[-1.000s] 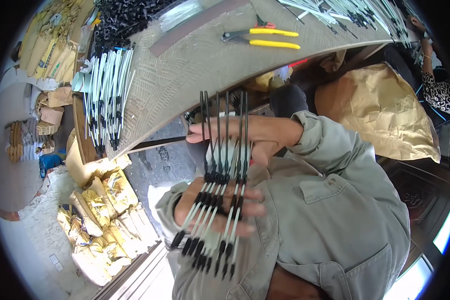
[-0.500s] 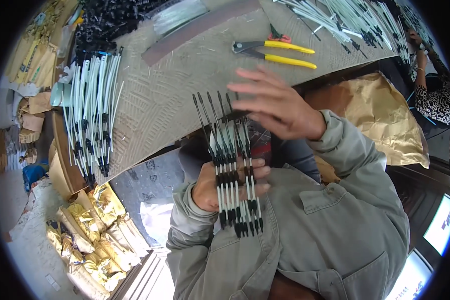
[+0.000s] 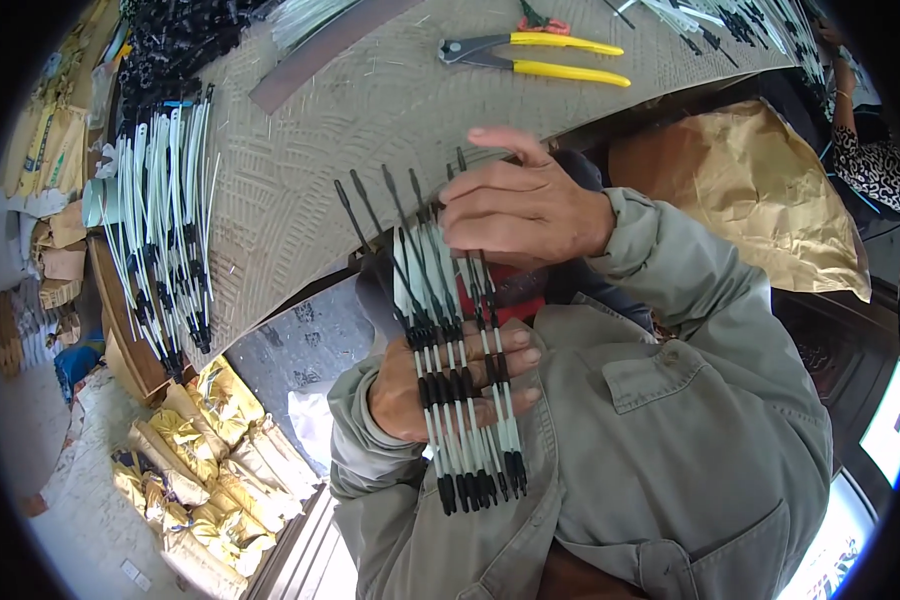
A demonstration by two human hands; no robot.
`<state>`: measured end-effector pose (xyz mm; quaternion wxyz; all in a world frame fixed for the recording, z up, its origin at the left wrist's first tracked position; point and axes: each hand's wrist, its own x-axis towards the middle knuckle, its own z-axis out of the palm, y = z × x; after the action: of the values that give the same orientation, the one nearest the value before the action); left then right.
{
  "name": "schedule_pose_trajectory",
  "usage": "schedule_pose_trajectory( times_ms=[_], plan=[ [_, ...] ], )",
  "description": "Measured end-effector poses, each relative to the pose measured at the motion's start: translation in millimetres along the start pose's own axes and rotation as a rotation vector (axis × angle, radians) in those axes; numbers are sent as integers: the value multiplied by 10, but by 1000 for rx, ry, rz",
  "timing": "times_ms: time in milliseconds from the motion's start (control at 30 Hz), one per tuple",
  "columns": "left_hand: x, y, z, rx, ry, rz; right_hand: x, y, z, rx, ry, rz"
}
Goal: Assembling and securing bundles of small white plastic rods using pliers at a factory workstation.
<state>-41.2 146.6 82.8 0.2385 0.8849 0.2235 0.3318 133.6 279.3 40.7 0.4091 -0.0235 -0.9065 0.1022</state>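
A bunch of thin rods (image 3: 460, 385) with white shafts and black sleeves and tips lies fanned side by side in front of my torso. My left hand (image 3: 395, 392) holds the bunch near its middle, with fingertips showing past its right side. Long black upper ends spread toward the bench, and pale flat strips show between them. Bent over the right-hand upper ends is my right hand (image 3: 520, 210), one finger sticking out; it covers the contact, though a black tip shows above it. Yellow-handled end nippers (image 3: 530, 58) lie on the bench beyond.
The bench top (image 3: 300, 190) carries a standing bundle of similar rods (image 3: 165, 230) at left, black parts (image 3: 180, 60) behind, and more rods (image 3: 730, 25) far right. Brown paper (image 3: 730, 195) lies at right, wrapped packages (image 3: 205, 470) at lower left. Another person's patterned sleeve (image 3: 870, 170) shows far right.
My right hand has gone from spread, blurred fingers to bent fingers over the rods' upper ends. The black ends are fanned wider, and the view has shifted slightly.
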Motion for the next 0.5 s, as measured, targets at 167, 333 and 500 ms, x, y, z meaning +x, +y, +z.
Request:
schedule_pose_trajectory(
  times_ms=[167,333,500],
  plan=[
    [-67,-12,51,2,-163,-8,119,-9,-104,-48,-106,-66],
    [-136,-48,72,240,-325,97,181,22,-15,-66,23,-90],
    [98,9,-55,-29,-176,15,240,10,39,-62,71,-190]
  ],
)
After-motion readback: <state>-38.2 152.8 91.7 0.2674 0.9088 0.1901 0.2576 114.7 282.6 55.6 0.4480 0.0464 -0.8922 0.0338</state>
